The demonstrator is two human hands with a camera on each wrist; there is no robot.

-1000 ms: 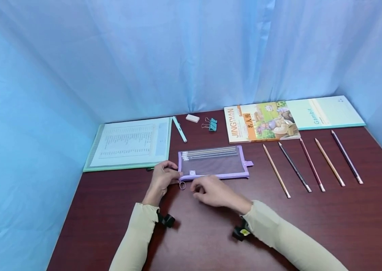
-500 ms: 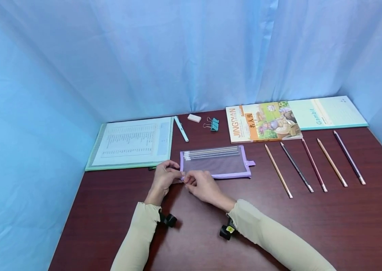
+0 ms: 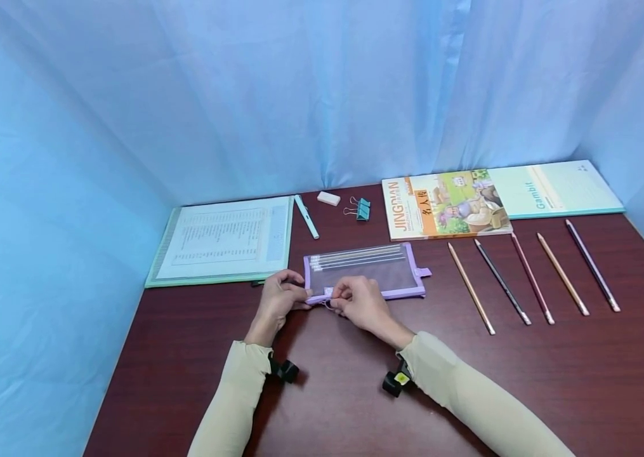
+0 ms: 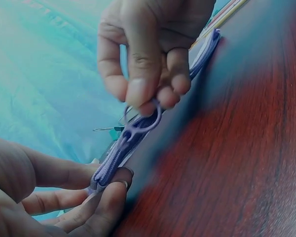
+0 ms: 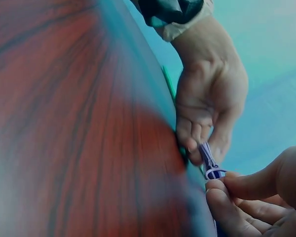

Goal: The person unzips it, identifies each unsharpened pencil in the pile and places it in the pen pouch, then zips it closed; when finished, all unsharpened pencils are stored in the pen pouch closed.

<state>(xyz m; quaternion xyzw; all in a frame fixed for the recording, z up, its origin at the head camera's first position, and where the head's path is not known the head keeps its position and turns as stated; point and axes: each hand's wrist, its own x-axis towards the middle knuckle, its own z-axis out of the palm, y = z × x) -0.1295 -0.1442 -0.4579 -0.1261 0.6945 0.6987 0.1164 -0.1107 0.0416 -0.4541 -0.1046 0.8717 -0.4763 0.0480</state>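
A clear mesh pencil case with a purple border [image 3: 407, 292] lies flat in the middle of the table, several pencils [image 3: 356, 256] visible along its far side. At its near left corner, my left hand [image 3: 278, 299] pinches the end of the case between thumb and fingers. My right hand [image 3: 363, 304] pinches the purple ring [image 4: 147, 129] of the zipper pull, just right of that corner. In the left wrist view the purple zipper [image 4: 108, 165] runs from the left fingers up to the ring. The right hand hides part of the case's near edge.
Several loose pencils [image 3: 553, 270] lie slanted to the right. Behind stand a book [image 3: 441, 206], a Gambit notebook [image 3: 561, 190], a teal binder clip [image 3: 363, 209], a white eraser [image 3: 328, 198] and a light blue pen [image 3: 306, 217]. A notebook with a printed sheet [image 3: 219, 241] lies left.
My right hand came left to the case's corner, took hold of the zipper ring, and has drawn it a little to the right along the near edge. My left hand stays at the corner.
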